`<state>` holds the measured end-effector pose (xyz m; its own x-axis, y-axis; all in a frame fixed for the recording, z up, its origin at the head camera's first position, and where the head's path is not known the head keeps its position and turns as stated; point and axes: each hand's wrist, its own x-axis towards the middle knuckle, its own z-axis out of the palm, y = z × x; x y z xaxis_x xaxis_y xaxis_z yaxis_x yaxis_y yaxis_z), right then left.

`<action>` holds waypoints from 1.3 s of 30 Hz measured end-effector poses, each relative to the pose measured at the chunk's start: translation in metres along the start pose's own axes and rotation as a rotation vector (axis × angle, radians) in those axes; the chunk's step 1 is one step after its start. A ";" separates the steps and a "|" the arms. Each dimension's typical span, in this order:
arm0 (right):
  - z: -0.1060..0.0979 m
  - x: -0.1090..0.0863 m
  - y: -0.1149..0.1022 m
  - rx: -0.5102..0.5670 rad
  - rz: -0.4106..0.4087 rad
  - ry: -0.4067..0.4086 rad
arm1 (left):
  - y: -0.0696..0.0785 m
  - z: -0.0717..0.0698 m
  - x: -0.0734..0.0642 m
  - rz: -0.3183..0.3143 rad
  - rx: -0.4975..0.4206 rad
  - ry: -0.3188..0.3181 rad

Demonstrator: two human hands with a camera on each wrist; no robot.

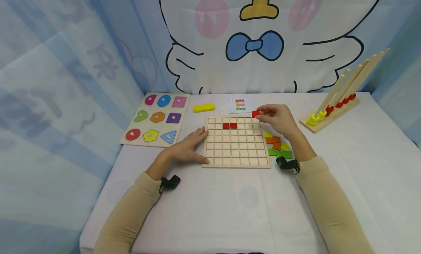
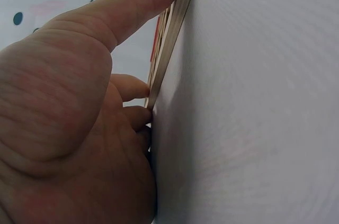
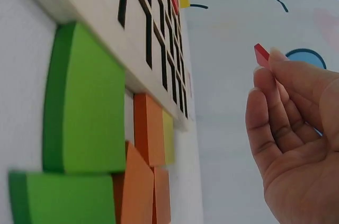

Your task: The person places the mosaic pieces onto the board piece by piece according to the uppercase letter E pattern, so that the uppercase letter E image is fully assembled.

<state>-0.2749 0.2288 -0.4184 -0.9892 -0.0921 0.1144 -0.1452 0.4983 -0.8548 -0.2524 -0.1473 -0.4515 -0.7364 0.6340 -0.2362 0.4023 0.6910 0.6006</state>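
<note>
The right hand (image 1: 277, 120) pinches a red tile (image 1: 255, 113) between thumb and fingertips, holding it in the air just above the far right corner of the wooden grid board (image 1: 235, 162), wrist raised over the loose tiles (image 1: 277, 146) beside it. The left hand (image 1: 189, 146) lies flat, fingers straight, pressed against the board's left edge, forearm resting on the table (image 1: 361, 155).
</note>
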 end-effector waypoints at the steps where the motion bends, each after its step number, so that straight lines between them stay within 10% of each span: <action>1: 0.002 0.001 -0.001 0.006 -0.006 0.002 | 0.000 0.000 0.000 0.002 0.000 -0.001; 39: 0.048 0.012 0.001 -0.011 0.008 -0.142 | 0.000 0.000 0.000 0.024 -0.008 0.002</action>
<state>-0.2858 0.1870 -0.4422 -0.9773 -0.2090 0.0343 -0.1386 0.5088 -0.8497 -0.2529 -0.1475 -0.4516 -0.7275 0.6498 -0.2203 0.4154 0.6726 0.6123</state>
